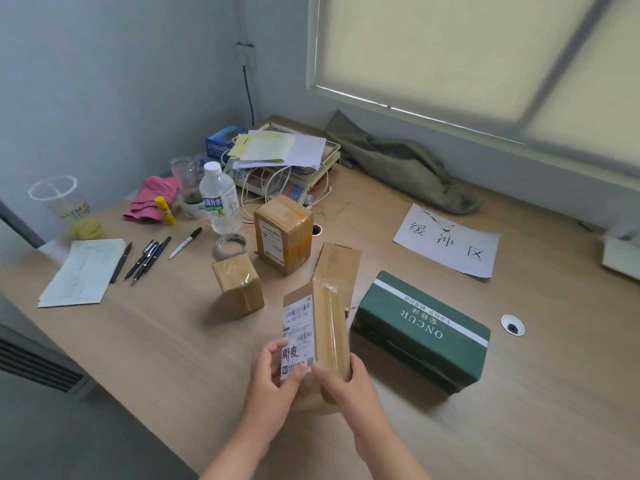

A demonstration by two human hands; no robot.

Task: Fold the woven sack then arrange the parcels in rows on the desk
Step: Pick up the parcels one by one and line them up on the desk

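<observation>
I see both hands on one parcel. The left hand (273, 379) and right hand (341, 382) curl round the lower end of a tall brown cardboard parcel with a white shipping label (304, 327), holding it upright near the front of the pale wooden counter (166, 341). Just behind it stands a flat brown cardboard parcel with clear tape (338, 266). Close on its right lies a dark green rectangular box with a white stripe (422, 332). To the left sits a small brown cube-shaped parcel (239, 285), and beyond that a taller taped brown parcel (282, 233) stands on end. The olive-green woven sack (398, 164) lies bunched at the counter's far edge, below the window blind (433, 46), well apart from the parcels.
</observation>
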